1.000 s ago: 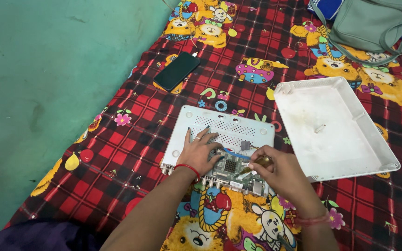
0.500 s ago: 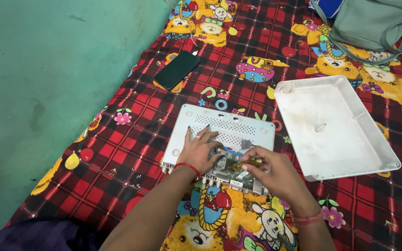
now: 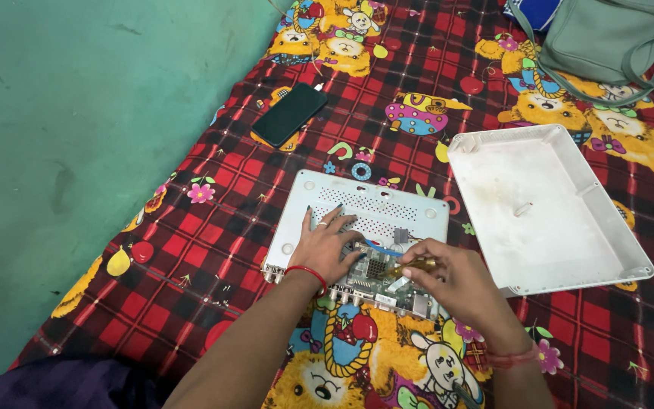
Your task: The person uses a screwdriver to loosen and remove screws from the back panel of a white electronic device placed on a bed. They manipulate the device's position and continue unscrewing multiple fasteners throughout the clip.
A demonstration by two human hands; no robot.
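An opened white electronics box (image 3: 357,206) lies on a red checked cartoon blanket, its green circuit board (image 3: 376,276) exposed at the near side. My left hand (image 3: 328,246) rests flat on the box with fingers spread, pressing at the board's left edge. My right hand (image 3: 459,284) is closed on a small screwdriver with a yellowish handle (image 3: 412,266), whose tip points left at the board beside a blue wire (image 3: 381,249).
The box's white lid (image 3: 546,208) lies upside down to the right, a small screw in it. A black phone (image 3: 291,114) lies farther back on the blanket. A grey-green bag (image 3: 607,38) sits at the back right. Green floor (image 3: 77,136) runs along the left.
My right hand has shifted slightly left with the screwdriver, bringing its tip closer over the board. My left hand has stayed on the box.
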